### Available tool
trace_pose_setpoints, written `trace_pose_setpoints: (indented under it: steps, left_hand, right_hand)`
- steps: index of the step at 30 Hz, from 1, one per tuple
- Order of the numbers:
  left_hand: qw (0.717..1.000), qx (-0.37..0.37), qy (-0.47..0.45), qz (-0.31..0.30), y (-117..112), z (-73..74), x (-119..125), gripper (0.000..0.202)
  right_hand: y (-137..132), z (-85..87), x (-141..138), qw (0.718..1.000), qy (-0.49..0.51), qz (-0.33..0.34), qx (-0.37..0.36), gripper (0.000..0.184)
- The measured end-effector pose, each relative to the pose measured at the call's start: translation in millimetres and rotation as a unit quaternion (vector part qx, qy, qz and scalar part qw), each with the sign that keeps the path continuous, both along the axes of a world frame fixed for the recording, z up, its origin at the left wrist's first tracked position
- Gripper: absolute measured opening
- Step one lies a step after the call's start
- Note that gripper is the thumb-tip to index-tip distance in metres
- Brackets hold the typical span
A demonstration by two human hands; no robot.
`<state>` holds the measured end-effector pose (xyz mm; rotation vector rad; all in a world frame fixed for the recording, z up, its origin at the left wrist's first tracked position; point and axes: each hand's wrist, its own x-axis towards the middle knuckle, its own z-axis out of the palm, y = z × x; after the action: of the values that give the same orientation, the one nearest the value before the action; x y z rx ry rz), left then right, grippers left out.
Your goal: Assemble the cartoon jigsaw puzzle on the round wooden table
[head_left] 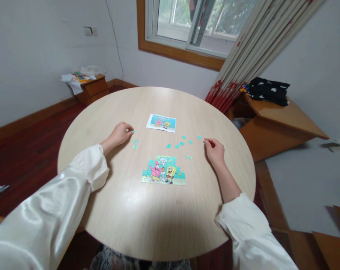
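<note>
A partly assembled jigsaw puzzle (163, 171) with cartoon figures lies flat near the middle of the round table, its top edge uneven. My left hand (121, 133), left of the picture card, is closed in a pinch on a small teal puzzle piece (133, 131). Below those fingertips lie a few loose pieces (135, 144). My right hand (215, 150) rests to the right of the puzzle, thumb and fingers pinched together; what they hold, if anything, is too small to make out. Just left of it lies a teal piece (199, 137), with several more scattered pieces (181, 143) beyond.
A picture card (161, 123) showing the same figures lies beyond the puzzle on the pale wooden table (164, 221). A small cabinet (95, 88) stands at the back left. On the right is a wooden desk (282, 127) with a black cloth (269, 91), beside a long curtain (251, 41).
</note>
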<state>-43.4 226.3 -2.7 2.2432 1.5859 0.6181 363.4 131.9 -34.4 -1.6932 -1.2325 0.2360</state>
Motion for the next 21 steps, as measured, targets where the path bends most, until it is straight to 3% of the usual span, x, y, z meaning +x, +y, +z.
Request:
trace_pose_setpoints:
  steps: [4, 8, 10, 12, 14, 16, 18, 21]
  left_hand:
    - [0.999, -0.029, -0.031, 0.001, 5, 2.6, 5, 0.004]
    - [0.993, -0.047, -0.104, 0.004, 2, 9.0, 8, 0.011]
    - [0.979, -0.073, -0.188, 0.016, -5, 14.0, 14, 0.013]
    - [0.942, -0.130, -0.308, 0.026, -19, 20.3, 24, 0.009]
    - [0.925, -0.168, -0.340, 0.004, -40, 27.1, 41, 0.004]
    - [0.892, -0.251, -0.371, -0.055, -65, 32.7, 62, 0.005]
    - [0.866, -0.322, -0.367, -0.105, -89, 35.1, 85, 0.010]
    - [0.838, -0.358, -0.385, -0.148, -115, 31.0, 112, 0.018]
  right_hand:
    - [-2, 2.0, -3, 1.000, 0.007, 0.001, 0.003, 0.030]
    - [-3, 4.4, -4, 1.000, 0.014, 0.002, 0.003, 0.026]
    - [-5, 7.1, -5, 1.000, 0.022, 0.000, 0.010, 0.024]
    - [-9, 12.1, -11, 0.999, 0.021, -0.004, 0.025, 0.022]
    - [-18, 19.9, -25, 0.999, 0.015, 0.009, 0.042, 0.022]
    - [-31, 29.6, -48, 0.996, 0.043, 0.069, 0.045, 0.023]
    - [-47, 38.7, -75, 0.980, 0.093, 0.176, 0.010, 0.026]
    - [-67, 45.4, -104, 0.921, 0.144, 0.351, -0.089, 0.033]
